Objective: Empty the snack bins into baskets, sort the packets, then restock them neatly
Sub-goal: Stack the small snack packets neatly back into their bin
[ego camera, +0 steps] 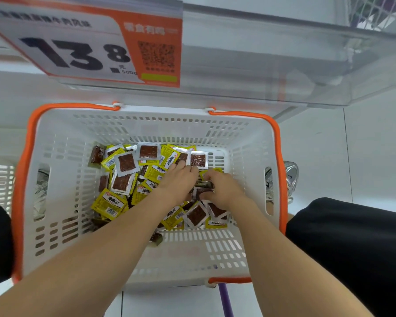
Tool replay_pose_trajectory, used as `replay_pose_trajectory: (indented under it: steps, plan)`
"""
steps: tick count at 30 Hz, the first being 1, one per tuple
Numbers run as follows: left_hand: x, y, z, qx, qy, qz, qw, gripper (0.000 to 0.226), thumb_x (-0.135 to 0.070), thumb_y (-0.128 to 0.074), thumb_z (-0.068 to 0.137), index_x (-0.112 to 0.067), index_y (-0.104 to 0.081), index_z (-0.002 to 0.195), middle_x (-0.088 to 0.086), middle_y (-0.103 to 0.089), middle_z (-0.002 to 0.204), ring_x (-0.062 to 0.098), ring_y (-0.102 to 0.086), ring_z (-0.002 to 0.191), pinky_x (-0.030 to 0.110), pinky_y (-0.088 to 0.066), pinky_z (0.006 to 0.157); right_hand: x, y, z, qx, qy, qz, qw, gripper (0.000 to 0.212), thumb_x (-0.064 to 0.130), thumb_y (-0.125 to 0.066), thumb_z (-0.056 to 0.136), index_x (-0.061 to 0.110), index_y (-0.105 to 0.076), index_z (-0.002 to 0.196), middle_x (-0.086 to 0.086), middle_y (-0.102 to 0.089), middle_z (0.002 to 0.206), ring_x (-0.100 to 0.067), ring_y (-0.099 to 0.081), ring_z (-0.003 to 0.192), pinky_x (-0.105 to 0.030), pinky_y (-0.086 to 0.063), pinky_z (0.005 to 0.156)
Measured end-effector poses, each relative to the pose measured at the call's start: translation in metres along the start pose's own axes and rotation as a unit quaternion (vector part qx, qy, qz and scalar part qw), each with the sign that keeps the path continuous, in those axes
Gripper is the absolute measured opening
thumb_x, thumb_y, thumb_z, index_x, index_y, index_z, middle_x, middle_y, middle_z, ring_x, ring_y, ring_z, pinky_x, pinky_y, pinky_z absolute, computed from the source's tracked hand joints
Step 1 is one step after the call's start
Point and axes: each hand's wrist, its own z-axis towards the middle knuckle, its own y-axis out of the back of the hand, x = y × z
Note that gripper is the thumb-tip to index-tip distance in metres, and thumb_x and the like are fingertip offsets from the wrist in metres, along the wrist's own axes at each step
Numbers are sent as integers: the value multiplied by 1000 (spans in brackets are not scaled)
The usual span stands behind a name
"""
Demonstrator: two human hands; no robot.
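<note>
Sorting stage, by the look of it. Both hands are down in the white basket, on the loose packets heaped on its floor.

What matters for the next grab is the clear-front packet. It lies flat just beyond the left hand, toward the far wall, with its near edge right at that hand's fingertips. It's close to square, so there's no real long axis to line up with. The left hand is clearly the nearer one. Its fingers are bent down onto the pile, but I can't tell if they've actually pinched anything.

The right hand has its fingers curled round a small bunch of packets.

The packets are glossy crinkly film with zigzag-cut edges. Some are yellow and printed, others silver-bordered with dark brown filling showing. They're probably slippery, so I'd guess they slide. The basket is slotted hard plastic with an orange rim. The see-through bin above looks emptied.
</note>
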Motion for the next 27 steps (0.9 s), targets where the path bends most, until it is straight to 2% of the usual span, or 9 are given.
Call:
replay_pose_trajectory:
  steps: [3, 6, 9, 12, 14, 17, 19, 23, 27]
  plan:
    - [7, 8, -2, 6, 8, -121, 993, 59, -28, -85, 86, -11, -42, 124, 11, -64, 106, 31, -56, 106, 39, -46, 84, 1, 20, 3, 10, 10, 42, 999, 51, 21, -82, 89, 23, -60, 134, -8, -67, 117, -27, -66, 107, -40, -55, 91]
    - [12, 25, -4, 51, 14, -269, 962, 60, -27, -73, 98, -5, -38, 141, 19, -58, 122, 35, -58, 112, 51, -51, 92, 0, 44, 7, 24, -1, -8, 1000, 55, 20, -78, 93, 21, -56, 143, -9, -64, 128, -28, -63, 116, -35, -51, 96]
    - [14, 38, -8, 76, 29, -276, 958, 63, -25, -66, 102, -5, -33, 151, 18, -45, 144, 36, -48, 131, 49, -46, 105, 4, 49, 4, 106, -30, -98, 989, 69, 28, -82, 89, 17, -51, 149, -9, -58, 144, -31, -60, 125, -40, -51, 101]
    - [12, 36, -17, 152, 26, -276, 949, 55, -19, -62, 103, -9, -34, 149, 12, -52, 128, 28, -56, 107, 41, -50, 84, 6, 26, -10, 162, -30, -193, 967, 53, 22, -79, 91, 11, -54, 136, -10, -60, 132, -30, -63, 112, -38, -53, 88]
    - [3, 30, -25, 196, 10, -277, 941, 48, -18, -60, 101, -12, -42, 145, 8, -55, 131, 28, -59, 107, 37, -48, 79, 0, 9, -18, 133, -8, -210, 969, 53, 10, -78, 88, 12, -50, 133, -10, -53, 133, -33, -62, 112, -40, -52, 86]
    - [-19, 15, -34, 159, -28, -239, 958, 23, -20, -66, 96, -11, -64, 116, 9, -64, 116, 32, -62, 104, 43, -54, 84, -6, 1, -23, 84, 9, -164, 983, 62, 5, -83, 79, 15, -50, 131, -9, -50, 130, -33, -61, 109, -39, -50, 79]
    - [-30, 3, -36, 123, -54, -184, 974, 14, -17, -71, 90, -12, -69, 103, 10, -64, 105, 31, -62, 99, 44, -56, 84, -9, 2, -26, 72, 16, -147, 986, 66, 6, -86, 76, 16, -52, 131, -10, -50, 130, -33, -61, 107, -39, -53, 81]
    - [-34, -15, -40, 77, -111, -50, 990, 28, -19, -79, 83, -22, -71, 110, 2, -69, 109, 25, -62, 106, 42, -54, 85, -14, -7, -31, 67, 20, -152, 986, 77, -3, -80, 79, 20, -46, 143, -10, -45, 137, -36, -63, 107, -39, -52, 80]
    - [-27, -24, -45, 34, -151, 62, 986, 36, -22, -83, 83, -24, -69, 117, -4, -68, 120, 23, -58, 120, 41, -43, 104, -9, -19, -31, 81, 4, -199, 977, 81, -5, -77, 80, 17, -40, 148, -13, -39, 143, -38, -64, 107, -41, -50, 74]
